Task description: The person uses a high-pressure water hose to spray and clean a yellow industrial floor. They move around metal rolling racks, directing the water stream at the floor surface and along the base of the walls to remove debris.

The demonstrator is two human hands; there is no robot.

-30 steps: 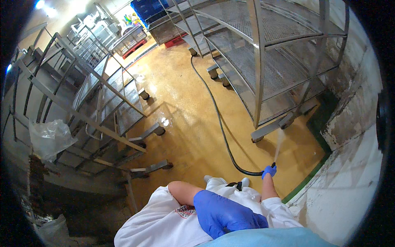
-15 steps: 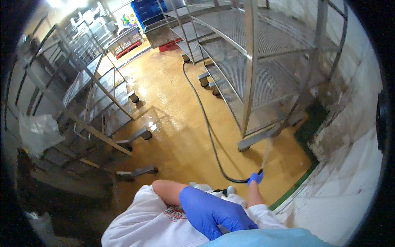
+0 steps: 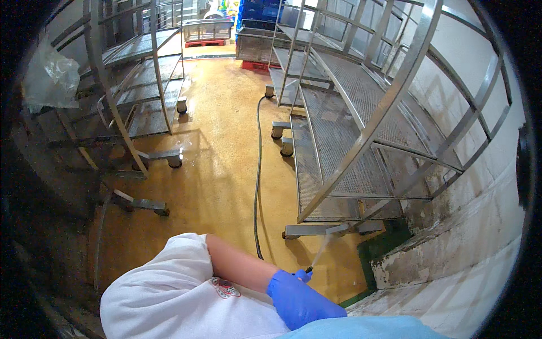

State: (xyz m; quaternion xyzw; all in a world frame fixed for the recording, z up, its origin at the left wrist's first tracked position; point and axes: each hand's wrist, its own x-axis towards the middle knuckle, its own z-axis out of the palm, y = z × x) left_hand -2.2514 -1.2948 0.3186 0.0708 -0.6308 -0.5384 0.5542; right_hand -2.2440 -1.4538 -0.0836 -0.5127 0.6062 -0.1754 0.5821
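My right hand [image 3: 304, 276], in a blue glove and partly hidden behind my left arm, is closed around the end of a dark hose [image 3: 258, 186]. From its black nozzle [image 3: 309, 270] a thin water spray [image 3: 322, 251] goes up toward the low base of a metal rack trolley [image 3: 350, 113] on the right. My left forearm crosses in front of my body. The blue-gloved left hand [image 3: 305, 302] is close to my chest, beside a light blue covering [image 3: 361, 327] at the lower edge; its fingers are hidden.
More metal racks on casters [image 3: 149, 79] line the left side, with a clear plastic bag [image 3: 52, 82] hanging there. A stained white wall [image 3: 468, 243] with a green floor edge [image 3: 375, 254] runs along the right. Farther off are metal bins [image 3: 208, 31] and blue crates [image 3: 259, 11].
My view has tilted up and turned, so the racks look more upright. The hose runs straighter, and the right hand now shows just above the left glove. Spray continues.
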